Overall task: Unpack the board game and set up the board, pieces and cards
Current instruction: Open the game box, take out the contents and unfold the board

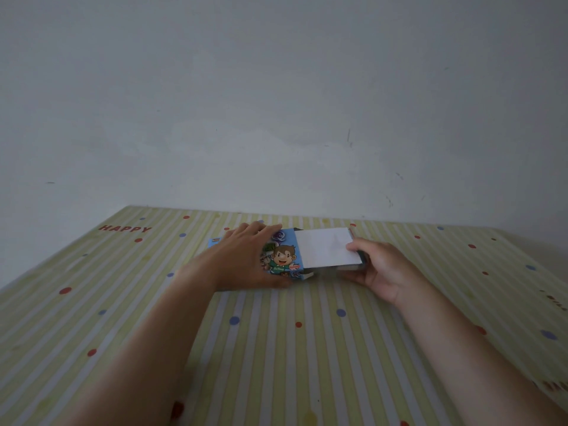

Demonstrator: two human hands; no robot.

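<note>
A small blue game box [284, 256] with a cartoon boy on its lid lies flat near the far edge of the table. My left hand [246, 256] lies flat across the box's left part, fingers over its far side and thumb on its near side. A stack of contents topped by a white sheet [325, 247] sticks out of the box's open right end. My right hand [378, 269] grips the right end of that stack, thumb on top and fingers underneath. What lies under the white sheet is hidden.
The table wears a green-and-white striped cloth [276, 348] with red and blue dots and the word HAPPY [125, 229] at the far left. A pale bare wall [276, 103] rises right behind the table's far edge.
</note>
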